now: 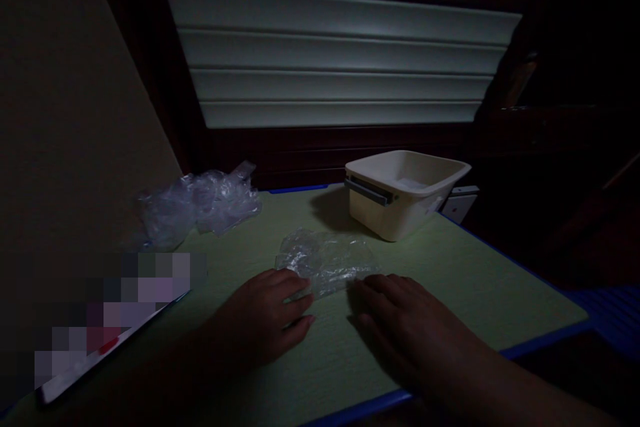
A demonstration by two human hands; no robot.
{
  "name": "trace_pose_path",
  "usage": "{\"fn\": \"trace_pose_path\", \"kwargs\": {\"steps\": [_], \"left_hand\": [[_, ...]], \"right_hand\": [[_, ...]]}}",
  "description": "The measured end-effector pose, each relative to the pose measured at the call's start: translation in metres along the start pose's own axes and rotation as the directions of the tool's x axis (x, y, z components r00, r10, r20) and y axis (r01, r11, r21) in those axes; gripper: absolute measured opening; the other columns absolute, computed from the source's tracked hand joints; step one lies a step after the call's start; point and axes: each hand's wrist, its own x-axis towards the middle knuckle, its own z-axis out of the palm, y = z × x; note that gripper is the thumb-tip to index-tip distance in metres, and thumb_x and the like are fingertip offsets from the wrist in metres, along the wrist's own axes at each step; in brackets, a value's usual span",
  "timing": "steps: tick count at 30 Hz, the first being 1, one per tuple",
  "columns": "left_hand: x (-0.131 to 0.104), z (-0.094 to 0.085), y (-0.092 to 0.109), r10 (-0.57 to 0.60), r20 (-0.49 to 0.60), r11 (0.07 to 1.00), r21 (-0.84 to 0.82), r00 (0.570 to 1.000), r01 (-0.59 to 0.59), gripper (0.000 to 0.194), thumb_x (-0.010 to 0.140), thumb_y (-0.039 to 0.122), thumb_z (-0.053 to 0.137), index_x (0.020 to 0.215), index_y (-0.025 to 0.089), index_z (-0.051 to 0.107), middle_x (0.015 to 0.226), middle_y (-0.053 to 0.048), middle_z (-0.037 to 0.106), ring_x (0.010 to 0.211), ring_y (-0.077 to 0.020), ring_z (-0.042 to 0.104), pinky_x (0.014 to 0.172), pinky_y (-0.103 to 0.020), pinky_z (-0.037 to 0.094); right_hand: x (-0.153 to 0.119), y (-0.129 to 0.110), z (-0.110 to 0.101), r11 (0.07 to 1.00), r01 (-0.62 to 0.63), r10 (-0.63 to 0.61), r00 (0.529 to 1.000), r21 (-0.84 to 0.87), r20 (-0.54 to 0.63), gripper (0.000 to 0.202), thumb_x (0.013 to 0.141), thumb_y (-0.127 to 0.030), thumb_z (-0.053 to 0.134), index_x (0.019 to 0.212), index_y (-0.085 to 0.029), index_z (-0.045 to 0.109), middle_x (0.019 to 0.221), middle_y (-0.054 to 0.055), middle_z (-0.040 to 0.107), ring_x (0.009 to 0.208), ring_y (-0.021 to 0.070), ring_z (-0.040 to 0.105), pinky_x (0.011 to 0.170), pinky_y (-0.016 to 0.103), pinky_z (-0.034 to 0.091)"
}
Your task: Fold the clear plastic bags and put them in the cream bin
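Observation:
A crumpled clear plastic bag (327,257) lies on the green tabletop, just beyond my two hands. My left hand (273,310) rests palm down at its near left edge, fingers slightly apart and curved, holding nothing. At the bag's near right corner is my right hand (395,313), also palm down, its fingers extended over the table with nothing in them. Both hands are at the bag's near edge; whether the fingertips press on it is hard to tell in the dim light.
On the back right of the table (500,293) stands a cream plastic basin (385,213) with a grey handle. More crumpled clear plastic (205,203) lies at the back left. A partly blurred flat item (83,370) is at the left edge. Behind rises a slatted panel (340,80).

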Motion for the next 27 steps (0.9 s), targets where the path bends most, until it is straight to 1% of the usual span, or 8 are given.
{"fn": "trace_pose_path", "kwargs": {"steps": [3,8,12,14,18,21,24,27], "left_hand": [[0.0,-0.002,0.002,0.001,-0.008,1.0,0.013,1.0,-0.001,0.02,0.085,0.021,0.046,0.091,0.014,0.064,0.097,-0.011,0.065,0.09,-0.0241,0.06,0.074,-0.039,0.052],[-0.004,-0.002,-0.007,-0.075,-0.077,0.995,0.057,0.994,0.08,0.027,0.084,0.022,0.045,0.103,0.01,0.059,0.104,-0.014,0.064,0.097,-0.0248,0.057,0.079,-0.041,0.05],[-0.007,-0.001,-0.017,-0.161,-0.051,0.985,0.059,0.986,0.164,0.027,0.089,0.023,0.04,0.092,0.012,0.064,0.095,-0.012,0.066,0.095,-0.0235,0.058,0.08,-0.04,0.05],[-0.007,-0.003,-0.017,-0.148,-0.021,0.987,0.061,0.989,0.149,0.03,0.09,0.025,0.037,0.084,0.013,0.065,0.087,-0.01,0.067,0.086,-0.0221,0.06,0.076,-0.039,0.051],[-0.005,-0.008,-0.007,-0.046,0.014,0.99,0.136,0.999,0.043,0.035,0.089,0.028,0.037,0.074,0.012,0.064,0.073,-0.011,0.065,0.071,-0.0235,0.06,0.065,-0.041,0.051],[-0.005,-0.012,0.0,-0.005,0.03,0.984,0.18,1.0,0.0,0.035,0.088,0.028,0.037,0.074,0.011,0.063,0.069,-0.011,0.064,0.063,-0.0226,0.059,0.057,-0.039,0.051],[-0.006,-0.015,-0.002,0.002,0.012,0.98,0.199,1.0,-0.005,0.034,0.088,0.028,0.036,0.076,0.011,0.063,0.068,-0.011,0.064,0.062,-0.0219,0.06,0.056,-0.037,0.052],[-0.008,-0.017,-0.011,-0.041,-0.022,0.98,0.194,0.999,0.045,0.032,0.088,0.027,0.036,0.081,0.011,0.064,0.081,-0.013,0.067,0.074,-0.0222,0.062,0.063,-0.037,0.053]], "right_hand": [[0.002,-0.004,0.004,1.0,-0.017,0.017,1.0,-0.009,0.004,0.024,0.086,-0.024,0.043,0.099,-0.015,0.061,0.096,0.012,0.061,0.088,0.0267,0.057,0.078,0.047,0.047],[-0.012,0.007,0.006,1.0,-0.021,0.021,0.999,0.016,-0.037,0.025,0.089,-0.026,0.039,0.101,-0.019,0.06,0.107,0.012,0.06,0.097,0.0254,0.056,0.083,0.045,0.046],[-0.016,0.022,0.006,1.0,-0.005,0.005,0.999,0.009,-0.051,0.03,0.089,-0.024,0.04,0.113,-0.017,0.056,0.116,0.013,0.059,0.106,0.0245,0.054,0.089,0.044,0.044],[-0.014,0.03,0.005,1.0,-0.003,0.004,0.998,0.026,-0.055,0.032,0.088,-0.023,0.042,0.116,-0.016,0.055,0.119,0.013,0.058,0.109,0.0246,0.053,0.091,0.043,0.043],[-0.005,0.044,0.0,0.995,0.035,-0.032,0.999,0.098,-0.037,0.034,0.089,-0.019,0.04,0.12,-0.017,0.054,0.125,0.012,0.054,0.113,0.0223,0.051,0.095,0.039,0.042],[0.006,0.054,-0.006,0.988,0.081,-0.087,0.995,0.135,0.041,0.039,0.089,-0.016,0.037,0.127,-0.016,0.047,0.131,0.012,0.048,0.118,0.0206,0.046,0.099,0.038,0.038],[0.02,0.067,-0.005,0.964,0.124,-0.15,0.984,0.236,0.094,0.041,0.089,-0.016,0.038,0.13,-0.016,0.042,0.133,0.011,0.046,0.12,0.0187,0.043,0.101,0.038,0.035],[0.034,0.076,0.002,0.91,0.161,-0.2,0.978,0.382,0.064,0.033,0.09,-0.017,0.037,0.121,-0.017,0.05,0.129,0.009,0.05,0.118,0.0168,0.045,0.1,0.038,0.036]]}}
